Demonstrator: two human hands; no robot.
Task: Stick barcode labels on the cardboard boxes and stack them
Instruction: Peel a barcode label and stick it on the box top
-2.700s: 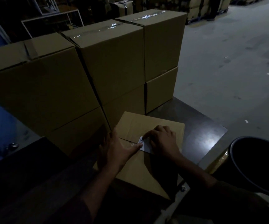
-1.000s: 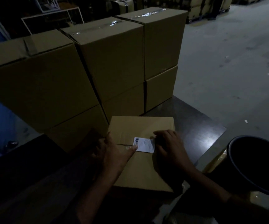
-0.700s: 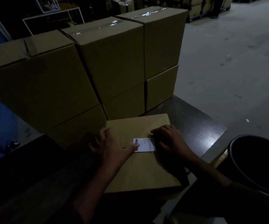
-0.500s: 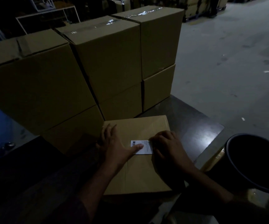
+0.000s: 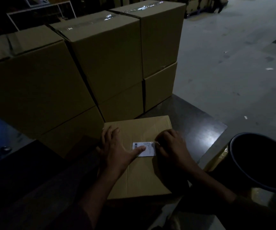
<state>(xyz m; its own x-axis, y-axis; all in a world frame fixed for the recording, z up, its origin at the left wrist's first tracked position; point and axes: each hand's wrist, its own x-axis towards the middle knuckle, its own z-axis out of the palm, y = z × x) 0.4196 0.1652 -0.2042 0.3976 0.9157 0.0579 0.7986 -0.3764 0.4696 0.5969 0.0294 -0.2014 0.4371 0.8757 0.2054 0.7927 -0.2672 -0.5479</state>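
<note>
Both hands' grip presses barcode label point(image 5: 144, 149) onto cardboard box point(image 5: 139, 178).

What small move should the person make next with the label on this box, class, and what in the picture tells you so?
Probably sweep the right hand across the barcode label to flatten its right edge. The left hand lies flat on the cardboard box, thumb pressing the label's left part, while the right hand's curled fingers sit at the right edge, so that side seems not yet smoothed down.
</note>
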